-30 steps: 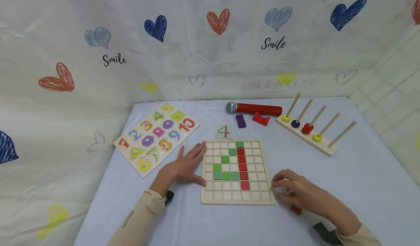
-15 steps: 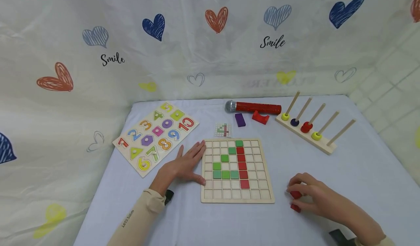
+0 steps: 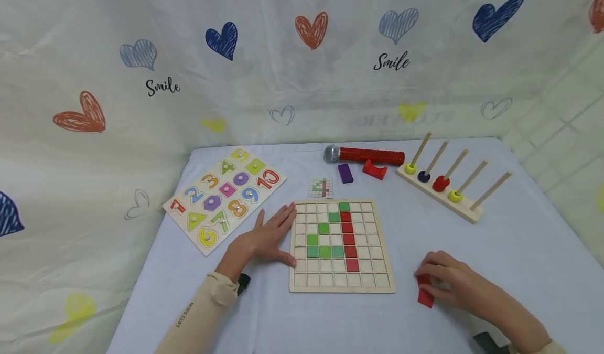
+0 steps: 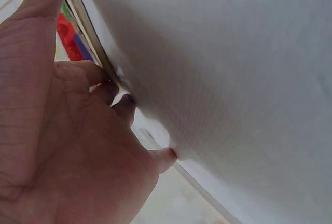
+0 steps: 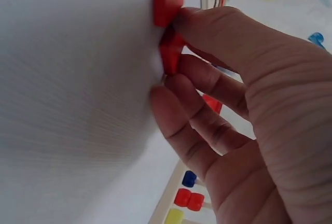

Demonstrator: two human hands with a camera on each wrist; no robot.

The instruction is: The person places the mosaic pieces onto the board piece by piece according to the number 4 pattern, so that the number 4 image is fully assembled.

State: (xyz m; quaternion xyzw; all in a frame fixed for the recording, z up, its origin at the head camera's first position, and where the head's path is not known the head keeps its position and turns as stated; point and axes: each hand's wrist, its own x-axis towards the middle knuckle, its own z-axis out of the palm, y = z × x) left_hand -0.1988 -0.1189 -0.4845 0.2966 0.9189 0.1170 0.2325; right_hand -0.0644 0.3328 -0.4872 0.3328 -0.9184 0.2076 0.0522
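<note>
A wooden grid board lies mid-table, with green tiles and a column of red tiles in its squares. Along its left edge my left hand is spread, fingers near the upper corner and thumb lower down; the left wrist view shows fingertips at the board's edge. Off to the right of the board, my right hand pinches a small red block between thumb and fingers, low over the cloth. A second red block lies right beside it, nearer the front. Part of the pinched block is hidden by the fingers.
Behind the board is a small pattern card. Farther back are a purple block, a red arch-shaped block and a red microphone. A number puzzle sits left; a peg stand with beads stands right.
My right hand has moved from the board's right edge out to the red blocks, and its thumb and fingers have closed on one. The left hand has stayed in place.
</note>
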